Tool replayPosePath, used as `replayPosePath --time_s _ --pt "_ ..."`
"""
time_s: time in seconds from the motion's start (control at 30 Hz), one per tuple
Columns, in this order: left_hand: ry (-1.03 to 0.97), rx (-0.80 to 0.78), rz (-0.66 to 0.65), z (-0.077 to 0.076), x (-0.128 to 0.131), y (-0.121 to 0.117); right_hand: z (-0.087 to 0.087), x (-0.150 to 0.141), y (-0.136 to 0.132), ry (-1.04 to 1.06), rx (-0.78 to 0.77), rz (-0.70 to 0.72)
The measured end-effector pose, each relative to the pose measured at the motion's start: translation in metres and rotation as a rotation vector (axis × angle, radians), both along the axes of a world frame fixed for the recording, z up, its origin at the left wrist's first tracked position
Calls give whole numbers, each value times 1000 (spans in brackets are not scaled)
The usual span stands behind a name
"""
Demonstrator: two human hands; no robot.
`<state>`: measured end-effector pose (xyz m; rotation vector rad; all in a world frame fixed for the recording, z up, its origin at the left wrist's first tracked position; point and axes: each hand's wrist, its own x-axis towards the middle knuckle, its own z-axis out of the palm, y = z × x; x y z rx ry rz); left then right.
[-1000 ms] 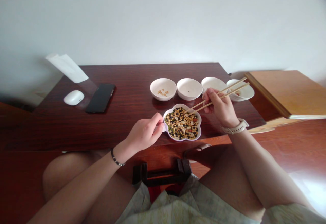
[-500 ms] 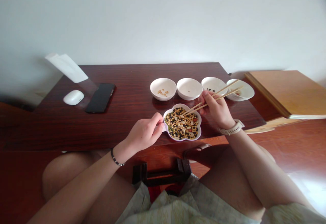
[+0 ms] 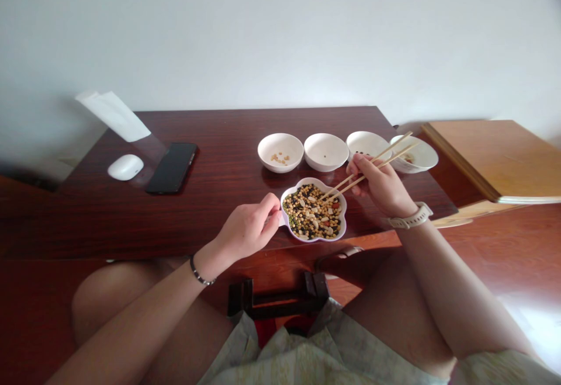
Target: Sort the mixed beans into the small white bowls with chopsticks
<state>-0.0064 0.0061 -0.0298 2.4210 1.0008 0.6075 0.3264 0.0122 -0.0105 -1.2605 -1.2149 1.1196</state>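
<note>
My left hand [image 3: 249,227] grips the small handle of a white flower-shaped dish [image 3: 344,210] with a lilac rim. The dish is full of mixed beans, peas and pale seeds. My right hand [image 3: 379,184] holds wooden chopsticks [image 3: 346,185], and their tips sit just over the mix at the dish's upper left. Whether they pinch a bean is too small to tell. Beyond the dish stand several white bowls: one [image 3: 280,139] with pale beans, one [image 3: 325,139] with a single bean, one [image 3: 367,138] with dark beans, and one [image 3: 423,154] behind the chopsticks.
A white computer mouse [image 3: 125,167] and a black phone [image 3: 172,167] lie on the dark red wooden table [image 3: 219,125]. Behind them stands a white paper sheet [image 3: 113,116]. A tan wooden board [image 3: 464,157] sits at the right. My knees and a small dark wooden stand [image 3: 276,300] lie below the table edge.
My right hand and the chopsticks have shifted slightly right over the dish since the last frame. The left hand and dish stay put, and dark beans now show in the third bowl.
</note>
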Motion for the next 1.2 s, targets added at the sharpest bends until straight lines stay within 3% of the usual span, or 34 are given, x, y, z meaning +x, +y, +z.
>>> replayPosePath --time_s 0.67,0.97,1.2 --pt "15 -20 6 1 1 0 -5 -15 0 115 -44 55" --pt "4 -9 0 2 1 -1 -1 -6 1 -3 -3 3" --pt "5 1 4 2 1 0 -2 -10 -1 50 -12 10"
